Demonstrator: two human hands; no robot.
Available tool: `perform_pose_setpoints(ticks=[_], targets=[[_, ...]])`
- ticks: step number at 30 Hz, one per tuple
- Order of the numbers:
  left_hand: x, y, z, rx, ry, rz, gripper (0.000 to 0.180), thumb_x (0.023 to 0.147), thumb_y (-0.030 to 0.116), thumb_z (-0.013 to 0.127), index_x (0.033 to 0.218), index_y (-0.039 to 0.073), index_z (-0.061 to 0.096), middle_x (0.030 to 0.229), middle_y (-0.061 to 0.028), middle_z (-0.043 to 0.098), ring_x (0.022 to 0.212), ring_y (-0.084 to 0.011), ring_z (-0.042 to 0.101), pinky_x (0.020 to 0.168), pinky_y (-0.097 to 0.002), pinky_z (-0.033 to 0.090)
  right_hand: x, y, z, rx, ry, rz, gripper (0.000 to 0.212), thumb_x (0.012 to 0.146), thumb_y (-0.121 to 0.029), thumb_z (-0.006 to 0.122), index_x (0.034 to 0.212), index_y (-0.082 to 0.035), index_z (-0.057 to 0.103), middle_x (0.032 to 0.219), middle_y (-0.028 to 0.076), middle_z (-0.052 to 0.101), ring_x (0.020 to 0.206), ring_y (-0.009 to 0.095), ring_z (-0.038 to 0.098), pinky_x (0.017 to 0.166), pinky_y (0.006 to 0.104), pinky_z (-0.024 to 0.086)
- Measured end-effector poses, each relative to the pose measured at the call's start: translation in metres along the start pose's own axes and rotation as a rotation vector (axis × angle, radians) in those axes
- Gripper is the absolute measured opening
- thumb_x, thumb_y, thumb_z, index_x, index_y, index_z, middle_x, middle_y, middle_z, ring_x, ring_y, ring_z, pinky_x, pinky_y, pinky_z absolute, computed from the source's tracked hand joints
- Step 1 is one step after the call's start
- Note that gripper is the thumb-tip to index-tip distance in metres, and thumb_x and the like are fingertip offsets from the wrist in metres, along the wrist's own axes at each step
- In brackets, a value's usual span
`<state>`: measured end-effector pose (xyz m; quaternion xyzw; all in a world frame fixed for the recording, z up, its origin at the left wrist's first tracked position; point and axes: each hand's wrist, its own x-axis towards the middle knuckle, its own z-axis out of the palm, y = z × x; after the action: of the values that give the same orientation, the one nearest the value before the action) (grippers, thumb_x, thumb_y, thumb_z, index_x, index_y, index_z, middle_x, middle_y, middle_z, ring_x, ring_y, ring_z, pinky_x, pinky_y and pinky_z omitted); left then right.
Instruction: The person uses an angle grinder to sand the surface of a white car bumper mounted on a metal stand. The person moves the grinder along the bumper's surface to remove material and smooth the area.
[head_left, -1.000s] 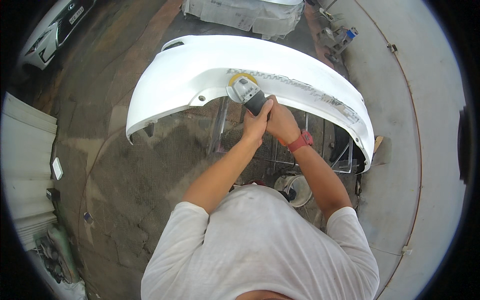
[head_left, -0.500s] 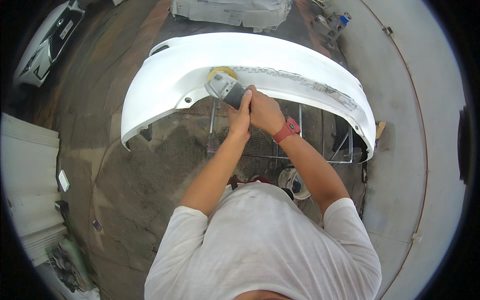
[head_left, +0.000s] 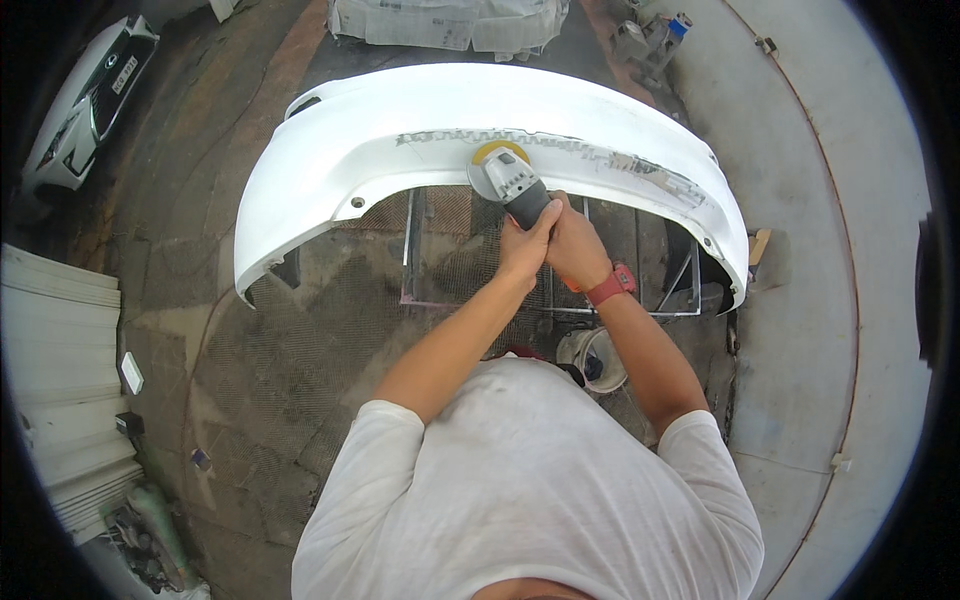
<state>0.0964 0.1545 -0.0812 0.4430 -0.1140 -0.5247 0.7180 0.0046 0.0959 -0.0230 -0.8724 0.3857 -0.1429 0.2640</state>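
Note:
A white car bumper (head_left: 350, 135) curves across the space ahead of me. Along its lower face runs a rough grey strip (head_left: 560, 143) with bare, scuffed patches toward the right. Both my hands grip an angle grinder (head_left: 513, 182) with a grey head, a dark body and a yellow disc (head_left: 497, 150). The disc is at the bumper's face just below the strip; whether it touches cannot be seen. My left hand (head_left: 524, 246) wraps the body from the left side. My right hand (head_left: 577, 243), below a red wristwatch (head_left: 611, 286), closes round it from the right.
A thin metal frame stand (head_left: 404, 245) is under the bumper. Behind my right forearm stands a white bucket (head_left: 606, 372). A pale wall (head_left: 800, 330) with a brown hose rises on the right. A white car (head_left: 85, 105) is at far left, and a plastic-covered object (head_left: 450, 22) lies beyond.
Both hands have carried the angle grinder to the right along the bumper. The left part of the grey strip, earlier behind the disc, now shows.

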Motion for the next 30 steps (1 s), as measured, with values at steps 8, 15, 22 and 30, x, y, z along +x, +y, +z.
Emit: perform_pose_setpoints(ticks=[8, 15, 22, 30], targets=[[-0.010, -0.010, 0.004, 0.001, 0.089, -0.047, 0.079, 0.097, 0.046, 0.092, 0.150, -0.001, 0.056, 0.142, -0.0150, 0.069, 0.131, -0.0224, 0.068, 0.112, -0.0375, 0.054, -0.009, 0.022, 0.011, 0.048, -0.023, 0.021, 0.044, 0.099, -0.033, 0.078, 0.122, -0.001, 0.057, 0.102, 0.030, 0.077, 0.100, 0.055, 0.074, 0.082, 0.0575, 0.059], [-0.001, -0.005, -0.012, 0.014, 0.097, -0.021, 0.079, 0.098, 0.047, 0.090, 0.152, 0.000, 0.055, 0.143, -0.0146, 0.068, 0.132, -0.0228, 0.066, 0.114, -0.0391, 0.053, 0.002, 0.004, 0.015, 0.018, -0.022, -0.045, 0.038, 0.103, -0.029, 0.072, 0.122, -0.001, 0.056, 0.102, 0.032, 0.076, 0.099, 0.057, 0.073, 0.080, 0.0605, 0.058], [-0.009, 0.006, -0.021, -0.008, 0.162, -0.037, 0.076, 0.100, 0.046, 0.088, 0.151, 0.000, 0.056, 0.145, -0.0142, 0.068, 0.134, -0.0224, 0.065, 0.116, -0.0400, 0.051, 0.008, -0.005, 0.025, -0.020, -0.073, -0.058, 0.036, 0.103, -0.028, 0.071, 0.122, -0.001, 0.056, 0.102, 0.032, 0.076, 0.099, 0.057, 0.073, 0.080, 0.0613, 0.057], [-0.008, 0.021, -0.035, -0.022, 0.158, -0.013, 0.073, 0.100, 0.046, 0.088, 0.149, 0.001, 0.059, 0.142, -0.0127, 0.069, 0.132, -0.0215, 0.066, 0.115, -0.0397, 0.052, 0.016, -0.018, 0.036, -0.009, -0.072, -0.114, 0.035, 0.104, -0.029, 0.069, 0.120, -0.001, 0.056, 0.096, 0.031, 0.075, 0.096, 0.056, 0.073, 0.079, 0.0609, 0.057]])
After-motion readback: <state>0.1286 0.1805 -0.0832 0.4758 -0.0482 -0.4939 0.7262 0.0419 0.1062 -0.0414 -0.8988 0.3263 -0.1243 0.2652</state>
